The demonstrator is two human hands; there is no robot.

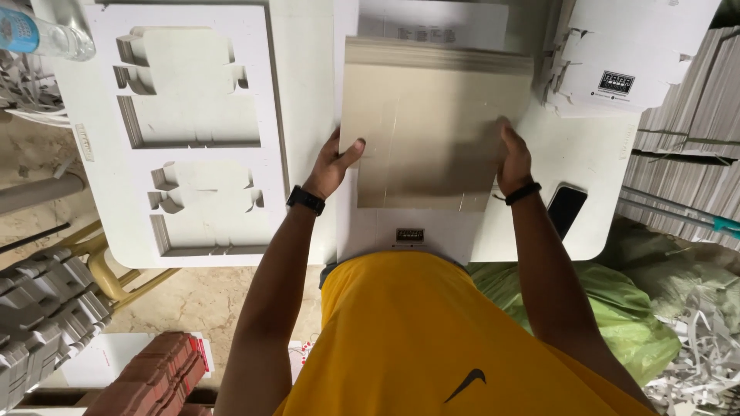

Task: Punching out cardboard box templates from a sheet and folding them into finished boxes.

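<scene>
Gripping a stack of flat grey-brown die-cut cardboard sheets (pixel 432 123) at centre frame, both hands are closed on its lower side edges. Left hand (pixel 333 166): thumb lies across the top face of the stack, fingers hidden beneath the edge. Right hand (pixel 514 160): curled over the right edge, fingertips on the top face; how far the fingers wrap underneath cannot be seen. Black wristwatch (pixel 306 200) on the left wrist, black wristband (pixel 523 192) on the right.

The stack rests on a white table (pixel 593 154) with rounded corners, above a larger white printed sheet (pixel 408 235) whose lower edge shows at the person's chest. Stack edges look roughly square to the table, top edge slightly thicker, several sheets deep.

Left of centre: a white cardboard waste frame with two box-shaped cut-outs (pixel 181 127), lying flat on the table. Upper left corner: clear plastic water bottle with blue label (pixel 42 35), on its side. Upper right: pile of white die-cut box blanks (pixel 617 54). A black smartphone (pixel 566 208) lies just right of the right wrist, near the table edge.

Lower left: grey stacked blanks (pixel 38 316) and red-brown stacked blanks (pixel 154 377). Lower right: green plastic sack (pixel 617 300) and white paper shreds (pixel 701 362). Yellow shirt (pixel 432 339) fills bottom centre.
</scene>
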